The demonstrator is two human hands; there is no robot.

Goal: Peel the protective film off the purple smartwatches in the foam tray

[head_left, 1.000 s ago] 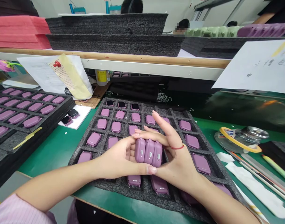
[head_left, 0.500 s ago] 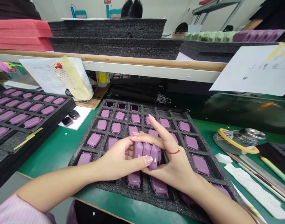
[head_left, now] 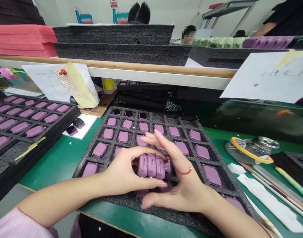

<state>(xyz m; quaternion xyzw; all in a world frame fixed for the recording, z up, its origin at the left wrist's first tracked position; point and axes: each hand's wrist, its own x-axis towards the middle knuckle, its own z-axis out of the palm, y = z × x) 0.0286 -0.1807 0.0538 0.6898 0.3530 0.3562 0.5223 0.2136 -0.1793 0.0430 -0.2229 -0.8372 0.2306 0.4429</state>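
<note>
Watches: three purple watches (head_left: pixel 151 167) side by side in the left hand (head_left: pixel 120 170), above the foam tray (head_left: pixel 158 119).
Long axis: the row runs left to right; each watch's narrow edge stands roughly upright.
Left fingers: clamped on the row, thumb along the near side, the rest behind.
Right hand (head_left: pixel 185 186): just right of the row, fingers and thumb spread, gripping nothing visible; light contact cannot be ruled out.
Nearer hand: left, in firm contact.
Watch shape: rounded edges, smooth satin casing, slim slots on the edges facing up.
Tray: black, speckled, grainy, square compartments; other purple watches (head_left: pixel 182 148) inside.
Table (head_left: pixel 54 165): smooth, green.
Bottle (head_left: pixel 255 147): clear, squat, metal-topped, yellow ring (head_left: pixel 250 153) leaning across it.
</note>
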